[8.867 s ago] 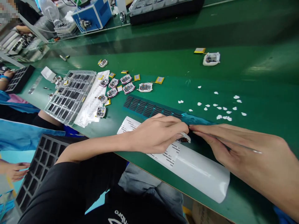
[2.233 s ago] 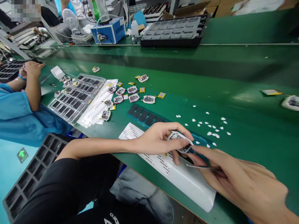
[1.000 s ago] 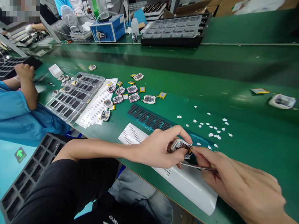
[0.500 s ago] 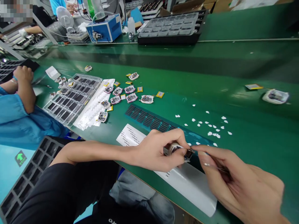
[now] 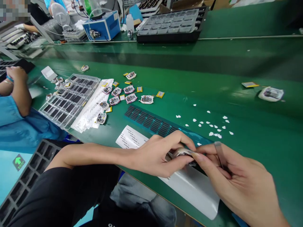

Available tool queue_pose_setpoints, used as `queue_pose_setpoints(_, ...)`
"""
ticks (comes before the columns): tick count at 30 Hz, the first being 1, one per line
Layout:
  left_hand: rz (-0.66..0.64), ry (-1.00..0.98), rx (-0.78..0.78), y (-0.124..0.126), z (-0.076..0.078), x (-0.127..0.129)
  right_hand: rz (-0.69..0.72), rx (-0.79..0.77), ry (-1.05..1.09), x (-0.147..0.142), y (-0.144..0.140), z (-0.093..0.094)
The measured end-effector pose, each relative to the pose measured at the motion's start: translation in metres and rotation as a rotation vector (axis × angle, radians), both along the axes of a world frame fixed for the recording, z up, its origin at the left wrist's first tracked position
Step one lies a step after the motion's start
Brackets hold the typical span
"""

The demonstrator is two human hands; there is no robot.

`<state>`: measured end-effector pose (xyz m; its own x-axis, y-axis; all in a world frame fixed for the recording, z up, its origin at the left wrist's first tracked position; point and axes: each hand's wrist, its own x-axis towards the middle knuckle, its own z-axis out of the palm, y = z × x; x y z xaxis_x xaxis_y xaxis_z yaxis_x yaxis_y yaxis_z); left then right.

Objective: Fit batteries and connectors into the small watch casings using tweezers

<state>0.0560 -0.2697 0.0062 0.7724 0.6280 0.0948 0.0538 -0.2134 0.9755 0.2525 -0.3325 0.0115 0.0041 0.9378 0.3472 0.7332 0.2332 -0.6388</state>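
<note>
Fitting step under way, by the look of it, over the green bench (image 5: pixel 248 119) and white backing sheet (image 5: pixel 194 192); next calls for steady pressure, probably. Left hand (image 5: pixel 153 156) curled shut on 1 small white device module (image 5: pixel 183 153), pinched at the near edge. Right hand (image 5: pixel 239 186) closed around metal tweezers (image 5: pixel 220 154), fingertips touching the module.

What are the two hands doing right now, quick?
Left hand: closed around a small white device, pinching it at the fingertips.
Right hand: fingertips pressed on the same device, with metal tweezers tucked in its grip.
</note>
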Motion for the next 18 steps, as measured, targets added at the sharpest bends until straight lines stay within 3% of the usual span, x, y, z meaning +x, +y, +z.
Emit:
queue_pose_setpoints(4, 0.008, -0.082, -0.195, 0.004, 0.001, 0.002, 0.018, 0.018, 0.142, 0.008, 0.006, 0.001)
queue_pose_setpoints(9, 0.124, -0.123, -0.4, 0.009, -0.011, 0.006, 0.002, 0.04, 0.224, 0.017, 0.01, 0.005)
queue_pose_setpoints(15, 0.218, -0.124, -0.377, 0.01, -0.023, 0.01, 0.33, -0.151, 0.148, 0.018, 0.02, 0.011)
queue_pose_setpoints(18, 0.223, -0.137, -0.371, 0.008, -0.024, 0.01, 0.338, -0.252, 0.098, 0.017, 0.025, 0.005)
